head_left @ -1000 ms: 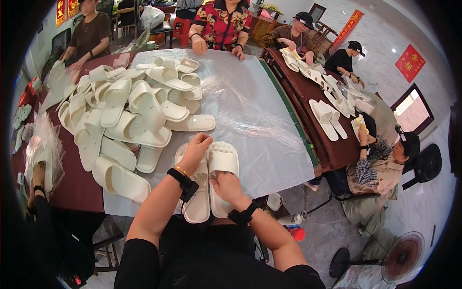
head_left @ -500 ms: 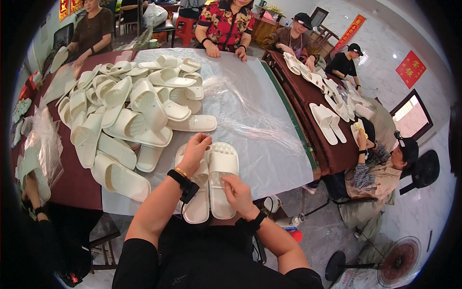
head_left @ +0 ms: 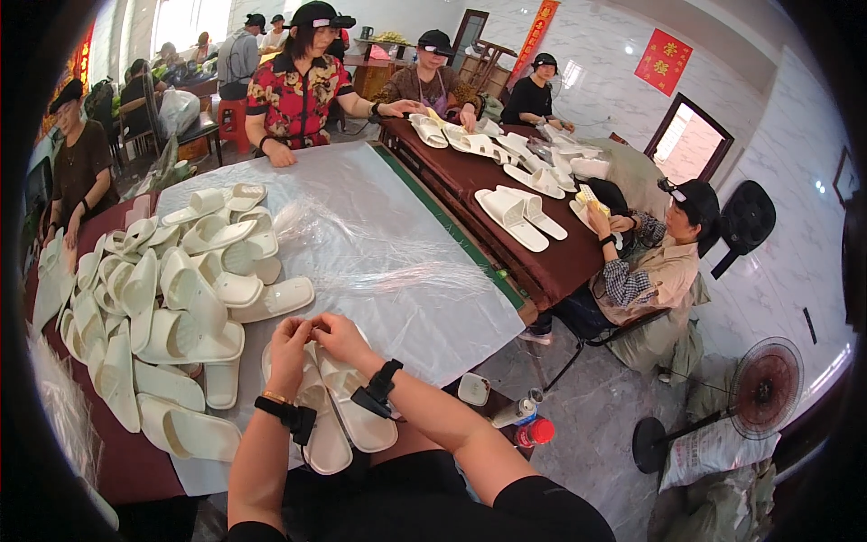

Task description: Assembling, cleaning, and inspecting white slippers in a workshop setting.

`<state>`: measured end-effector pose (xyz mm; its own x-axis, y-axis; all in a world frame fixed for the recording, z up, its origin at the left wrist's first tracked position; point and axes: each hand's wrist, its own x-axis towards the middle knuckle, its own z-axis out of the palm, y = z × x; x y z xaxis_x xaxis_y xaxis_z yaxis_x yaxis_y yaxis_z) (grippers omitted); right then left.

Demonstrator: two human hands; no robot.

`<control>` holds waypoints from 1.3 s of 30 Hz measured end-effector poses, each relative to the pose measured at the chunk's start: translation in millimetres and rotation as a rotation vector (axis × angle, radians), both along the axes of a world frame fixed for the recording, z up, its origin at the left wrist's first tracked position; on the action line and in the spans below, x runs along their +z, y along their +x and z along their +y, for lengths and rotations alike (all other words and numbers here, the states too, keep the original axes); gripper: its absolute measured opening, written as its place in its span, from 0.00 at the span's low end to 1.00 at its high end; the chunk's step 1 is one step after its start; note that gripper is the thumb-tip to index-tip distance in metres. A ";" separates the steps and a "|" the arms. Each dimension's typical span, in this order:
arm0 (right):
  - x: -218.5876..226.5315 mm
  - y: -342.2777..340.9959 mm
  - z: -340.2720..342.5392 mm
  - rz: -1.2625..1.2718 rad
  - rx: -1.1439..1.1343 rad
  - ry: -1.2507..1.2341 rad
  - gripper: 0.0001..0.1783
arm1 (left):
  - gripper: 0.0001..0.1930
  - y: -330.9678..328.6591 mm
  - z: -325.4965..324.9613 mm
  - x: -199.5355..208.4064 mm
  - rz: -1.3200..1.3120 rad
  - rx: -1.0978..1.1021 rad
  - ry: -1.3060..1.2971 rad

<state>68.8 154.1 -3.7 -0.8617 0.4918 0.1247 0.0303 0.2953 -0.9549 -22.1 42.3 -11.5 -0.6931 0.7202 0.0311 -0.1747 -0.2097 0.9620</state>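
A pair of white slippers [head_left: 368,428] lies side by side at the near edge of the table, partly covered by my wrists. My left hand [head_left: 291,348] is closed in a pinch over their far end. Against it, fingertips touching, my right hand [head_left: 339,335] is closed as well. Whatever is between the fingers is too small to make out. Left of my hands rises a heap of loose white slippers [head_left: 190,330]. Thin clear plastic strands [head_left: 388,248] lie spread on the pale sheet beyond my hands.
The pale plastic sheet [head_left: 406,348] covers much of the table. A second dark red table [head_left: 470,185] with more slippers adjoins on the right. Co-workers sit or stand around both tables. A red-capped bottle [head_left: 535,432] and a fan [head_left: 766,388] are at my right.
My view has swung to the right. My right hand has gone from the right slipper's strap to the far end of the pair, meeting my left hand there.
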 end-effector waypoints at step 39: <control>-8.7 -1.4 -19.8 0.145 -0.262 0.288 0.08 | 0.05 -3.5 -6.1 -1.3 -0.022 0.139 0.029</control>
<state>67.4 134.3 -12.3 -0.6750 0.6196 0.4006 0.0112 0.5515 -0.8341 -25.6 36.2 -12.9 -0.7869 0.6161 0.0345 -0.1629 -0.2613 0.9514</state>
